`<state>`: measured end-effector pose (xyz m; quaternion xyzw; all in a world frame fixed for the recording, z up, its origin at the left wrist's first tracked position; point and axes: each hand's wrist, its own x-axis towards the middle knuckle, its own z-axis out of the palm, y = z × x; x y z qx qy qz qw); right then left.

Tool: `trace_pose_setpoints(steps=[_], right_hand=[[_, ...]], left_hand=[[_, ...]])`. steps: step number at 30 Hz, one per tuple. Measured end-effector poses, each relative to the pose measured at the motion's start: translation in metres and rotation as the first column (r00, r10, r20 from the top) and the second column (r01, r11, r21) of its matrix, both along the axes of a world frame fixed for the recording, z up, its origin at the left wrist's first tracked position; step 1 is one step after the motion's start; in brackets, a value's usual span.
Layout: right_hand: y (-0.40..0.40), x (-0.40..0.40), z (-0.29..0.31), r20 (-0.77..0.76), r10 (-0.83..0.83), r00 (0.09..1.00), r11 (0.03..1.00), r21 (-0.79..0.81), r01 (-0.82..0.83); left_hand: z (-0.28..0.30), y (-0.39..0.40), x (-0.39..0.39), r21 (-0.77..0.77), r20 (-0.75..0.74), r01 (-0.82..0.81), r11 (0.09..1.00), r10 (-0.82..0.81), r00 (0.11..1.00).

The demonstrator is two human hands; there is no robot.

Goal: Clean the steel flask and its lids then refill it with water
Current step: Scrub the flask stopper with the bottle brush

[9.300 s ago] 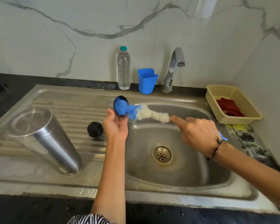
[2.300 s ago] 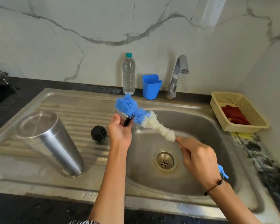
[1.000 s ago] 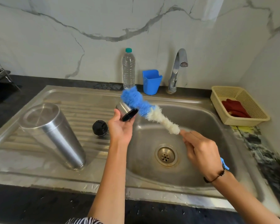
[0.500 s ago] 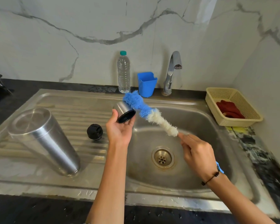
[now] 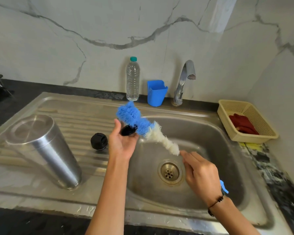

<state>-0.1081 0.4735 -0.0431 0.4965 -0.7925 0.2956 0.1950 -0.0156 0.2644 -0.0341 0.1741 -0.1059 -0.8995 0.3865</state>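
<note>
White marble-look wall runs behind a steel sink with a ribbed draining board on its left, and we stand at the near edge looking down.

Our left hand is raised over the left rim of the basin, fingers and thumb curled round the small cup lid, whose dark opening faces up and right. Our right hand grips the handle of the bottle brush, with the blue end of the handle poking out past the wrist. The blue bristles press against the lid's rim, and the white bristles trail back toward our right hand.

The flask stands upside down on the draining board, well to the left. The black stopper sits on the board between the flask and our left hand. At the far edge stand a water bottle, a blue cup and the tap, which shows no water running. A basket with red cloths lies on the right.

We judge that we are scrubbing the lid, with the stopper, the rinsing and the refill left to do.

The lid is small and probably wet, and we hold it only by its sides. A hard push from the brush could knock it loose into the basin. The long bristles may also flick drops up at us and the wall. The inverted flask looks steady, yet a swinging left elbow could tip it.
</note>
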Motion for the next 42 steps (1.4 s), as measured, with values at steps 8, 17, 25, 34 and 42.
trace_pose_setpoints(steps=[8,17,25,34,42], right_hand=[[0.0,-0.008,0.0,0.051,-0.038,0.998,0.999,0.015,0.037],[0.009,-0.007,-0.003,0.046,0.007,0.999,0.999,-0.043,-0.005],[0.007,-0.005,-0.006,0.063,-0.047,0.997,0.998,-0.04,0.05],[0.005,-0.004,-0.003,0.035,-0.036,0.999,0.996,-0.076,0.038],[-0.003,0.003,-0.015,0.102,-0.04,0.994,0.994,-0.098,0.05]], left_hand=[[0.0,-0.007,-0.001,0.125,0.013,-0.064,0.99,0.063,0.998],[0.0,-0.001,-0.005,0.111,-0.024,-0.001,0.994,0.004,1.0],[0.009,0.004,-0.007,0.055,0.016,-0.002,0.999,0.001,1.0],[0.008,0.001,-0.007,0.085,0.027,0.032,0.996,-0.034,0.999],[0.001,0.003,-0.016,0.075,0.051,0.08,0.994,-0.084,0.995]])
